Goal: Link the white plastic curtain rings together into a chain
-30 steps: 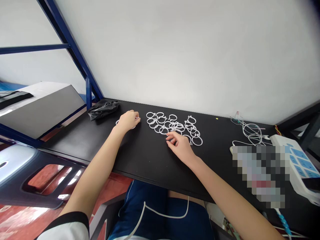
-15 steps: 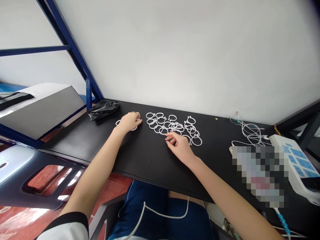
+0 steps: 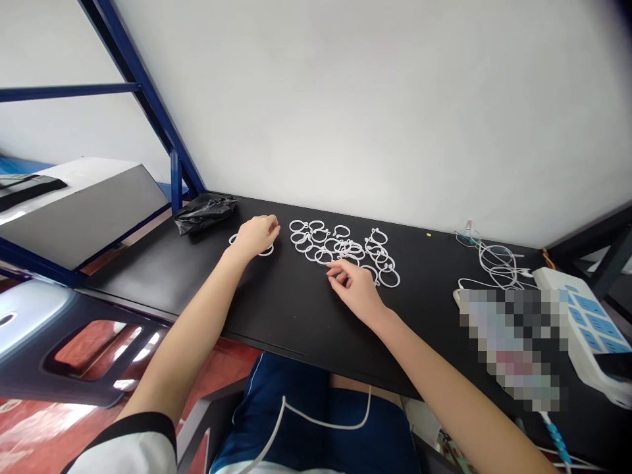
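Note:
My left hand (image 3: 257, 236) is over a few white curtain rings (image 3: 267, 251) on the left part of the black table. Its fingers are bent down and drawn together, and the back of the hand hides whatever they hold. Parts of rings show on both sides of it. My right hand (image 3: 354, 284) rests at the near edge of a loose pile of white curtain rings (image 3: 323, 256). Its fingers are half curled with a gap to the thumb, and nothing shows between them. Each ring in the pile has a small eyelet; several overlap.
The black table (image 3: 291, 303) runs along a white wall. A crumpled black plastic bag (image 3: 205, 216) lies at the back left. On the right are tangled white cables (image 3: 496, 260), a blurred-out device and a white power strip (image 3: 587, 316). A blue metal frame (image 3: 148, 99) rises at left.
My left hand has turned slightly, its fingertips drawing in and down over the left rings. My right hand and the ring pile look the same; the view has shifted a little.

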`<state>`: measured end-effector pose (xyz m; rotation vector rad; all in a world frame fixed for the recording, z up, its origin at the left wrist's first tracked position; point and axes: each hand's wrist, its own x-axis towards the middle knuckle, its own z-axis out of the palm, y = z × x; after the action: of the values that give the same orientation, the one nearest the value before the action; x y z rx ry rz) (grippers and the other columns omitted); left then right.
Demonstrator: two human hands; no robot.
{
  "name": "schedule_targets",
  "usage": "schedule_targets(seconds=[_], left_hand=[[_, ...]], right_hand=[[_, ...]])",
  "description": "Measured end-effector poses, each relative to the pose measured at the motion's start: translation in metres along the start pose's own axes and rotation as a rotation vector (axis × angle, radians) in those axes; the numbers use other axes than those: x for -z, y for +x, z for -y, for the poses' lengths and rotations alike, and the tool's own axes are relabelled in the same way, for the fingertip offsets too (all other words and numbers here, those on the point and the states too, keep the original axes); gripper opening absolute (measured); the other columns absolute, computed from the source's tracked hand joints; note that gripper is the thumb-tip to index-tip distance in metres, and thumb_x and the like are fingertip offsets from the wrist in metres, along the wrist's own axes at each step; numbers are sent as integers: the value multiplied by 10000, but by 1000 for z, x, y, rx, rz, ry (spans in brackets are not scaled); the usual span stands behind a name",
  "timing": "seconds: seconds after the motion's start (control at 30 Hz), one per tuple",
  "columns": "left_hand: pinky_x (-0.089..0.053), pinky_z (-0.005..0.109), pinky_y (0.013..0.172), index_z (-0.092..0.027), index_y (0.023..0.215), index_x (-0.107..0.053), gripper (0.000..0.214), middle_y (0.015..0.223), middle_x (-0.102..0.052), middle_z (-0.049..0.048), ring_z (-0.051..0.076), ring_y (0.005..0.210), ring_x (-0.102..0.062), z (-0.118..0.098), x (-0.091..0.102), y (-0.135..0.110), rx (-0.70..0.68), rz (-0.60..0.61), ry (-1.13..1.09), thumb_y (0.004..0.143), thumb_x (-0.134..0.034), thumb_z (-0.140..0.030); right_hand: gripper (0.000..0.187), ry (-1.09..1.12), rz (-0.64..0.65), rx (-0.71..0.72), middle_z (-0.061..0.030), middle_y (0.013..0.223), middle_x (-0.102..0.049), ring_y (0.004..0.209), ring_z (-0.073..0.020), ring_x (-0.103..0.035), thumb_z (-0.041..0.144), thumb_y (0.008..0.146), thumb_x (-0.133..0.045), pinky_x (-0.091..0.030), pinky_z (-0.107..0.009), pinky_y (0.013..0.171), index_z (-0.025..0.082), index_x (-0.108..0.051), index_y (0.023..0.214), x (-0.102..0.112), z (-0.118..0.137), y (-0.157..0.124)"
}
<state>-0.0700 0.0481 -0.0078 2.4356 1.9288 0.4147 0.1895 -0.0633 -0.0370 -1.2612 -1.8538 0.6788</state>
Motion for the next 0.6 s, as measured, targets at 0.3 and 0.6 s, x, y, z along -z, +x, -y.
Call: schedule_targets(seconds=[0.3,0.6], left_hand=[[-465,343,838,-170,1008,-618,247,1033,-641,121,269,1024,-573,-18,-9,-4,-90,-77,7,967,-381,-227],[-491,342,878,-161,1055,-582,202,1023,-626,95,222,991,-583,-61,-18,-21,-555,-216,-349,965,-407,-207]], right_hand=[[161,-45,-180,251,-40,811,-716,614,-151,-608,203,897,-534,-476,-289,522,231,-688,857,-2,7,-2],[157,-40,-346,307,-38,882,-729,778,-173,-688,185,932,-538,-580,-318,688,238,-686,932,0,7,0]])
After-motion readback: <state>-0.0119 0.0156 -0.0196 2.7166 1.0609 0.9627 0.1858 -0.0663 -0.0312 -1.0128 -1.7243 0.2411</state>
